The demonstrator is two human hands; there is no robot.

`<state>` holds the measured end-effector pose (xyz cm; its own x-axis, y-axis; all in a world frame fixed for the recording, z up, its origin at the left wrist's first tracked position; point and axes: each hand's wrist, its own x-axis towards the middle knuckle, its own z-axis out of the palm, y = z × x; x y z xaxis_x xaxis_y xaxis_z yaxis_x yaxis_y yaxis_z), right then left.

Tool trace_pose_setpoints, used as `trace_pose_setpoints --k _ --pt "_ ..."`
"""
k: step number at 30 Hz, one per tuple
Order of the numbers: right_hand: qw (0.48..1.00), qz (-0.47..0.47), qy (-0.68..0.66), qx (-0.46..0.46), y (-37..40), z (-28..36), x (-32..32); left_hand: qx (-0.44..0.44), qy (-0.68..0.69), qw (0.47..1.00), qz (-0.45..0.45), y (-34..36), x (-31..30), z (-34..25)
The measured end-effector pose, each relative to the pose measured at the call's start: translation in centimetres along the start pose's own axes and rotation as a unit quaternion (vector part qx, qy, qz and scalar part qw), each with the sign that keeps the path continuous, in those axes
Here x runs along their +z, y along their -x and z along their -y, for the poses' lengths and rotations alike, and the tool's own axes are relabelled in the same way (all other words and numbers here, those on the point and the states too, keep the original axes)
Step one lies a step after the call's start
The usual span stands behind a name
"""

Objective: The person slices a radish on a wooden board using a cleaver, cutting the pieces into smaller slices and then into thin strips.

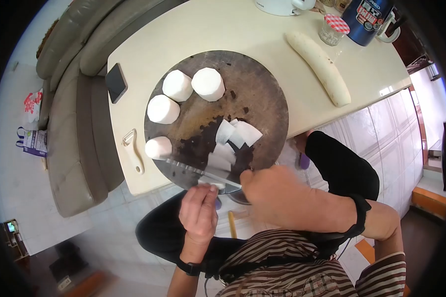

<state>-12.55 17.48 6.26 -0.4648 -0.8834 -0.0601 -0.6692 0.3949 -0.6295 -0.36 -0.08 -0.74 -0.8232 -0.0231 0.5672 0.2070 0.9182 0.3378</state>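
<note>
My right hand [271, 190], slightly blurred, is closed around the handle of a kitchen knife [203, 173]. The blade reaches left over the near edge of a round dark cutting board [255, 81]. Fingers of my left hand [198, 213] press on a white radish piece [209, 183] right by the blade, which partly hides it. Just beyond the knife lie several thin radish slices [222, 157], with more overlapping slices [239, 133] behind them. One short radish chunk [158, 148] sits at the board's left edge, close to the knife tip.
Three thick radish chunks [177, 85] stand at the board's far left. A vegetable peeler [133, 152] and a phone [116, 83] lie on the table's left side. To the right are a whole white radish [319, 69], a jar with a checked lid [333, 30] and a blue jug [367, 21].
</note>
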Motion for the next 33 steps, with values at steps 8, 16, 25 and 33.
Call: trace_pose_setpoints --k 8,16,25,33 --pt "0.998 0.009 0.034 -0.057 2.0 1.8 -1.7 0.006 -0.010 1.000 0.012 1.3 -0.2 0.8" --pt "0.996 0.028 0.063 -0.049 2.5 1.6 -1.6 -0.004 -0.009 0.999 0.046 1.6 -0.7 0.7" --pt "0.997 0.053 -0.014 -0.058 1.5 1.1 -1.5 -0.011 -0.021 0.999 0.034 1.6 -0.5 0.6" --pt "0.996 0.020 -0.012 -0.084 -0.4 0.5 0.7 -0.002 -0.020 1.000 0.020 1.0 -0.5 0.5"
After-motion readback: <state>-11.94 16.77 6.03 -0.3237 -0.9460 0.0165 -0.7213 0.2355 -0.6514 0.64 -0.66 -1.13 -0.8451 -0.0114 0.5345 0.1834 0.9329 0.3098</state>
